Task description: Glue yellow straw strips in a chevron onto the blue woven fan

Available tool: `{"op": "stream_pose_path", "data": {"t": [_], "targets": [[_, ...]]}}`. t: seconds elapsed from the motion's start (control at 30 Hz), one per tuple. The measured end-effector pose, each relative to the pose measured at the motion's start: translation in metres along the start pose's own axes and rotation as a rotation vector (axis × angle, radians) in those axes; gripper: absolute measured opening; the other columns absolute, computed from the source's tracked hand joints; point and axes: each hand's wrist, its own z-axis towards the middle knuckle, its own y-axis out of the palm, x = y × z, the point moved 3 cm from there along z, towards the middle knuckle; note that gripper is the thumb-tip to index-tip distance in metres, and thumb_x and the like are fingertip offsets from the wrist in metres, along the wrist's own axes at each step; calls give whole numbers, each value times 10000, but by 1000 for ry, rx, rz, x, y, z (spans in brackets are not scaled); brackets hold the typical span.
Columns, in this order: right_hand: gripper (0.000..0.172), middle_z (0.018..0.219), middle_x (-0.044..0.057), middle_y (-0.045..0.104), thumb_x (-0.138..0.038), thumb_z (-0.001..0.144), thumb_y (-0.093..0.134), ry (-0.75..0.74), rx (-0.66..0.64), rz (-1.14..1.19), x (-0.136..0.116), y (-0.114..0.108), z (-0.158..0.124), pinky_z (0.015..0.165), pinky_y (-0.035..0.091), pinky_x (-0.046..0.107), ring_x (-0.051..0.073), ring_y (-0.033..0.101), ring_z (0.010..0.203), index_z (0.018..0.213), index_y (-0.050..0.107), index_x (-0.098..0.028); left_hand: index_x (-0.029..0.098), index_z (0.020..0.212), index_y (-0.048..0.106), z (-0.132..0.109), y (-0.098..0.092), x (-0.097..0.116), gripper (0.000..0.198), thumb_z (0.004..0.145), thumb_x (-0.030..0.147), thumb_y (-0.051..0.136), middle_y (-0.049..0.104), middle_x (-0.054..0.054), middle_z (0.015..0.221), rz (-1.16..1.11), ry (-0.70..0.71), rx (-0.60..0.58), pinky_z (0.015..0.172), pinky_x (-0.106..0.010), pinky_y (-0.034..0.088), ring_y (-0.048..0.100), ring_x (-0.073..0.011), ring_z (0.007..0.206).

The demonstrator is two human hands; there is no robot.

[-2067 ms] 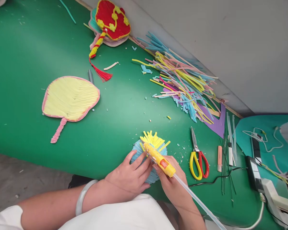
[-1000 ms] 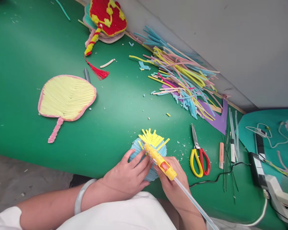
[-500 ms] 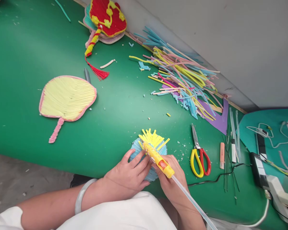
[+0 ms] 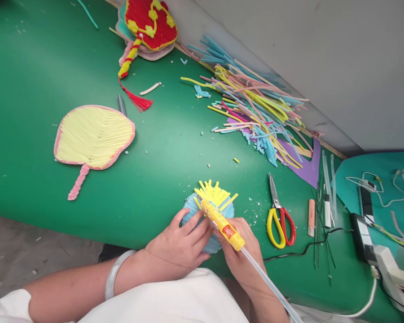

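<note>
My right hand (image 4: 240, 251) is closed round a yellow hot glue gun (image 4: 218, 220), a clear glue stick (image 4: 269, 282) trailing from its back end. The gun's tip lies over yellow pipe cleaner strips (image 4: 212, 192) that fan out across a round, blue pipe-cleaner piece (image 4: 190, 204). My left hand (image 4: 177, 242) grips that blue piece near the table's front edge, fingers laid over its face and thumb near its lower rim. The gun and both hands hide much of the piece. Whether glue is coming out cannot be seen.
A yellow leaf-shaped fan (image 4: 96, 137) with pink edging lies at left, a red fan (image 4: 151, 24) behind it. Piled pipe cleaners (image 4: 252, 98) sit along the wall. Scissors (image 4: 276, 215), thin green wires (image 4: 318, 224), a black cord (image 4: 299, 253) and a power strip (image 4: 362, 237) are at right.
</note>
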Motion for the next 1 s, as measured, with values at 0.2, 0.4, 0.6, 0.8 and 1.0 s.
{"op": "stream_pose_path", "data": {"t": [0.2, 0.4, 0.6, 0.8, 1.0], "targets": [[87, 866, 18, 638, -174, 973, 516, 13, 4, -14, -1, -2, -1, 653, 452, 299, 178, 539, 766, 1027, 549, -233, 165, 1264, 611, 1, 0, 0, 463, 983, 496, 449, 628, -87, 1334, 7, -2, 6, 1040, -458, 314, 511, -265, 1244], [81, 830, 13, 627, -166, 968, 514, 16, 9, -18, 0, -4, -5, 633, 451, 298, 175, 539, 734, 1007, 545, -230, 162, 1281, 602, 1, 0, 0, 473, 977, 498, 463, 625, -90, 1340, 5, -4, -4, 1054, -457, 307, 506, -267, 1257], [82, 835, 21, 623, -174, 970, 512, 42, 5, -17, 4, -5, -13, 633, 458, 299, 180, 547, 746, 1019, 549, -228, 165, 1301, 593, 1, 0, 0, 469, 983, 484, 461, 615, -92, 1364, -8, -7, 8, 1079, -456, 281, 501, -266, 1279], [68, 834, 29, 640, -206, 969, 522, 38, -3, -17, 7, -6, -17, 616, 474, 296, 180, 568, 741, 1019, 565, -224, 163, 1316, 583, 1, -2, 1, 481, 986, 490, 456, 619, -93, 1355, 3, -8, -7, 1072, -447, 287, 487, -259, 1292], [69, 817, 34, 644, -213, 976, 508, 70, -11, -10, 6, -7, -20, 616, 480, 311, 181, 577, 726, 998, 573, -226, 164, 1306, 590, 1, -2, 1, 475, 987, 492, 463, 630, -73, 1347, -16, -25, -12, 1069, -446, 284, 480, -247, 1301]]}}
